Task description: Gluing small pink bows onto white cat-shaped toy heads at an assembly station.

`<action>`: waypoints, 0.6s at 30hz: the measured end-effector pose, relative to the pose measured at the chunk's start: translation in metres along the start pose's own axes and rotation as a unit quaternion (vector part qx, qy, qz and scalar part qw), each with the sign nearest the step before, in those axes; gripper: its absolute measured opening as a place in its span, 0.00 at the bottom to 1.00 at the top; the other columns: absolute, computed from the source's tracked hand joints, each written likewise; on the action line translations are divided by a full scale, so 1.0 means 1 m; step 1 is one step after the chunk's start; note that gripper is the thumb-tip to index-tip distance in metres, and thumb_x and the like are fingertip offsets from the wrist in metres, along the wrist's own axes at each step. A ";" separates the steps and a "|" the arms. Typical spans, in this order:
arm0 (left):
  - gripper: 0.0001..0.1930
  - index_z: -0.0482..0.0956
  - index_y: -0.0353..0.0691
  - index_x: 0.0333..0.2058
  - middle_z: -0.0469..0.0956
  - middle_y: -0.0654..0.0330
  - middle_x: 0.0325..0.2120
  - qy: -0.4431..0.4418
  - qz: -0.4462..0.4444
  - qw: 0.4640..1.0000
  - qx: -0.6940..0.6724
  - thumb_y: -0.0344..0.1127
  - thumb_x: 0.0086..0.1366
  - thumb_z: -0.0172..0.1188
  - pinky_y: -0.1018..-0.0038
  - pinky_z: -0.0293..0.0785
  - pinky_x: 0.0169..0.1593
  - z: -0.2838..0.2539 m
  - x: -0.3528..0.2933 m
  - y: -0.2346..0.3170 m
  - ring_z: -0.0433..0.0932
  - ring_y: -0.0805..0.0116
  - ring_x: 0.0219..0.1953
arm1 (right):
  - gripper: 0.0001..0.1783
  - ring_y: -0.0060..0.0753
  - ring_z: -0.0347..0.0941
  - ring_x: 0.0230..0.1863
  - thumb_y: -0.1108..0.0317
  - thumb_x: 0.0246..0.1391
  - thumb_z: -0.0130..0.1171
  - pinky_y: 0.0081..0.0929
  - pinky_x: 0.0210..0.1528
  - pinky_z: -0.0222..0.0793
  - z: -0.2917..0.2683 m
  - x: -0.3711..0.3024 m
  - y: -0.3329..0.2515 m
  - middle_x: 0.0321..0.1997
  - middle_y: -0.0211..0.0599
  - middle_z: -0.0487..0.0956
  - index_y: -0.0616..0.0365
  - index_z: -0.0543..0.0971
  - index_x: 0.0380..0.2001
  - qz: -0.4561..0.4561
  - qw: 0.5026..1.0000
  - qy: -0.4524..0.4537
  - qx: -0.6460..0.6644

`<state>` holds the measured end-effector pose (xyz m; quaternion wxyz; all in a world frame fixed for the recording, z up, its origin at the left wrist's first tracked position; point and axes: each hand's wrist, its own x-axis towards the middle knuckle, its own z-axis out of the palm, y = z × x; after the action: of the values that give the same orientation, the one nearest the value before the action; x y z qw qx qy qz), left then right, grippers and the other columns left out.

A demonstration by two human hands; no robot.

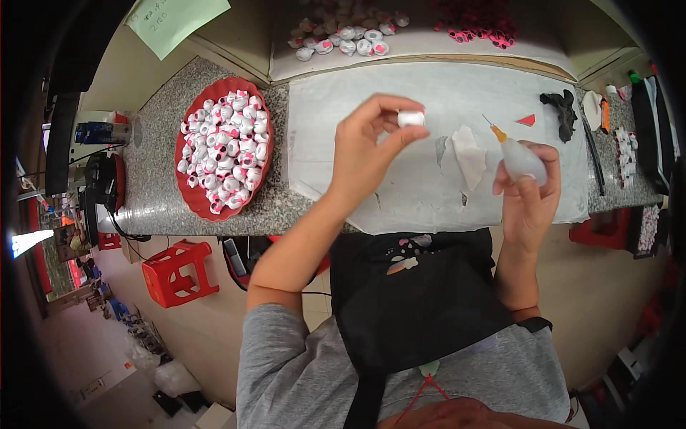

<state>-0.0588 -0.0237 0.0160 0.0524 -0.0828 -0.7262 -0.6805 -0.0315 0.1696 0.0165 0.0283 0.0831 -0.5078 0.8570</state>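
Observation:
My left hand [373, 139] pinches a small white rounded piece [411, 119] with a bit of pink at its edge, between thumb and fingers above the white paper sheet [321, 107]. My right hand [530, 187] is wrapped round a soft translucent squeeze bottle [524, 161]. From its orange tip [499, 134] a thin needle points up and left, toward the small piece but apart from it. A red oval tray [187, 187] to the left is heaped with white and pink small pieces [227, 146] like the held one.
Between my hands lies a torn paper scrap [469, 157]. Farther right are a red scrap [527, 120], a crumpled black cloth [562, 114] and a dark rod [593, 157]. More white pieces [348, 39] and pink-black pieces [480, 34] sit at the back. A red stool [179, 274] stands below left.

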 end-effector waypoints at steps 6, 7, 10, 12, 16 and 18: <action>0.14 0.67 0.32 0.37 0.68 0.51 0.37 0.055 -0.053 0.962 -0.261 0.23 0.49 0.53 0.76 0.68 0.38 0.017 -0.044 -0.011 0.71 0.70 0.34 | 0.16 0.23 0.61 0.27 0.73 0.34 0.56 0.18 0.28 0.59 0.017 -0.003 -0.002 0.33 0.38 0.63 0.61 0.65 0.29 -0.027 0.989 0.130 0.068; 0.14 0.67 0.32 0.37 0.68 0.51 0.37 0.054 -0.056 0.962 -0.263 0.23 0.49 0.53 0.76 0.68 0.38 0.019 -0.047 -0.009 0.71 0.70 0.34 | 0.16 0.24 0.60 0.27 0.74 0.33 0.57 0.18 0.28 0.58 0.015 -0.004 0.000 0.32 0.38 0.63 0.61 0.65 0.29 -0.080 0.993 0.089 0.008; 0.14 0.67 0.32 0.38 0.68 0.49 0.37 0.073 -0.050 0.946 -0.313 0.22 0.49 0.52 0.74 0.69 0.37 0.021 -0.051 -0.008 0.71 0.68 0.34 | 0.17 0.24 0.61 0.27 0.74 0.30 0.59 0.19 0.29 0.58 0.015 -0.010 0.000 0.30 0.37 0.63 0.60 0.66 0.28 -0.163 0.982 0.034 -0.087; 0.16 0.65 0.31 0.39 0.68 0.47 0.37 0.080 -0.015 0.959 -0.271 0.22 0.48 0.52 0.72 0.70 0.37 0.023 -0.053 -0.010 0.71 0.66 0.35 | 0.20 0.25 0.62 0.26 0.72 0.27 0.64 0.20 0.29 0.59 0.020 -0.013 -0.001 0.28 0.35 0.63 0.58 0.66 0.27 -0.210 0.970 0.017 -0.119; 0.18 0.63 0.32 0.40 0.67 0.47 0.37 0.069 -0.020 0.958 -0.279 0.21 0.48 0.52 0.70 0.70 0.40 0.019 -0.058 -0.014 0.70 0.66 0.36 | 0.22 0.24 0.63 0.23 0.70 0.25 0.67 0.20 0.26 0.62 0.024 -0.018 0.000 0.28 0.33 0.64 0.56 0.66 0.26 -0.236 0.952 -0.043 -0.189; 0.19 0.62 0.32 0.41 0.67 0.48 0.38 0.073 -0.033 0.952 -0.295 0.20 0.48 0.52 0.68 0.68 0.43 0.018 -0.059 -0.012 0.69 0.65 0.38 | 0.22 0.24 0.63 0.23 0.71 0.24 0.67 0.19 0.26 0.62 0.027 -0.020 0.002 0.28 0.34 0.64 0.56 0.66 0.26 -0.240 0.948 -0.060 -0.202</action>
<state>-0.0031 -0.0090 -0.0085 0.0561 -0.0206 -0.4899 -0.8697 -0.0089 0.1458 0.0245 0.2190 0.2460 -0.6359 0.6980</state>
